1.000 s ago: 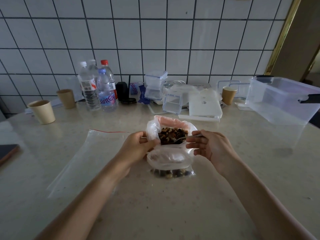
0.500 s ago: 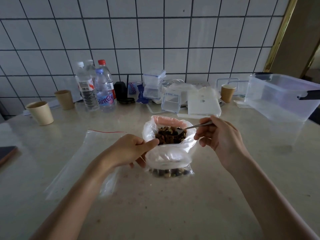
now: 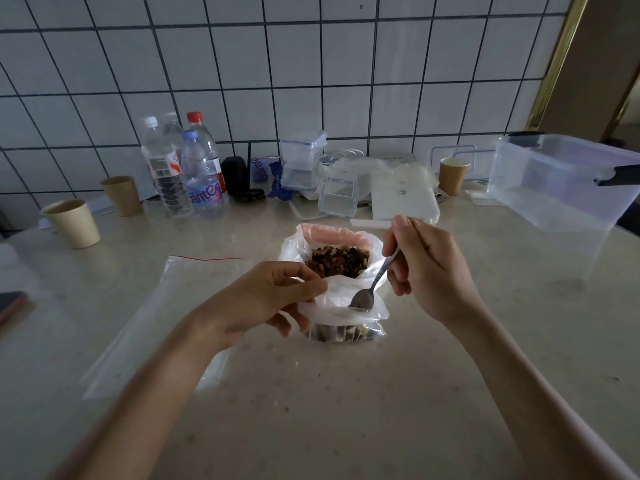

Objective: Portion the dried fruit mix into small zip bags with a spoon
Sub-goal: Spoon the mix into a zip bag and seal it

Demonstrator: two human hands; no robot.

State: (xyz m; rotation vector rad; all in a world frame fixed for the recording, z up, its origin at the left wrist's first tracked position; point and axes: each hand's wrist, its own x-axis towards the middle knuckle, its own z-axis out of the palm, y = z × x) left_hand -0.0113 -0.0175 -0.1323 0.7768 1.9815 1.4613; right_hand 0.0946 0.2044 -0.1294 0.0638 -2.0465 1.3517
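A large clear bag of dried fruit mix (image 3: 337, 260) stands open at the table's middle, its pink-edged rim folded back. In front of it a small zip bag (image 3: 346, 318) holds some mix at its bottom. My left hand (image 3: 273, 301) pinches the small bag's left rim and keeps its mouth open. My right hand (image 3: 424, 268) grips a metal spoon (image 3: 372, 287) by the handle, bowl pointing down into the small bag's mouth.
An empty zip bag with a red strip (image 3: 166, 306) lies flat on the left. Paper cups (image 3: 72, 223), water bottles (image 3: 204, 178), small clear boxes (image 3: 337, 195) and a big clear tub (image 3: 561, 181) line the back. A dark phone (image 3: 10, 303) lies at the left edge.
My right hand has lifted the spoon out of the big bag, swung it toward me and tipped its bowl down into the small bag. My left hand keeps its pinch on the small bag's rim.
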